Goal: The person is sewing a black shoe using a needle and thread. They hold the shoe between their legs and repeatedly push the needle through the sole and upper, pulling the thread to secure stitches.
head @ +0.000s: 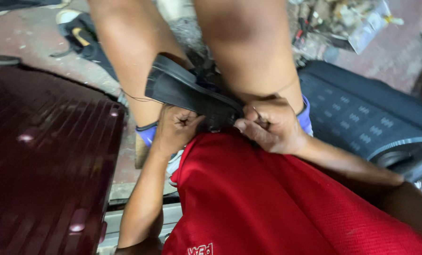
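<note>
1. The black shoe sole (187, 92) lies wedged between the person's bare knees, just above the red shirt (267, 198).
2. Left hand (175, 128) is a closed fist, its grip clamped under the sole's near edge.
3. Right hand (272, 125) pinches a thin needle (257, 113) at that same edge, so this looks like mid-stitch.
4. Next, I'd judge, the needle needs a firm, straight push while the knees hold the sole steady.
5. A maroon ribbed case (45, 156) sits left and a dark mat (362, 113) right, both on the floor.

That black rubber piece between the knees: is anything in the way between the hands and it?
Nothing visible. The left hand is closed against the underside of the black rubber piece, and the right hand pinches a thin needle-like tool right at its edge.
</note>
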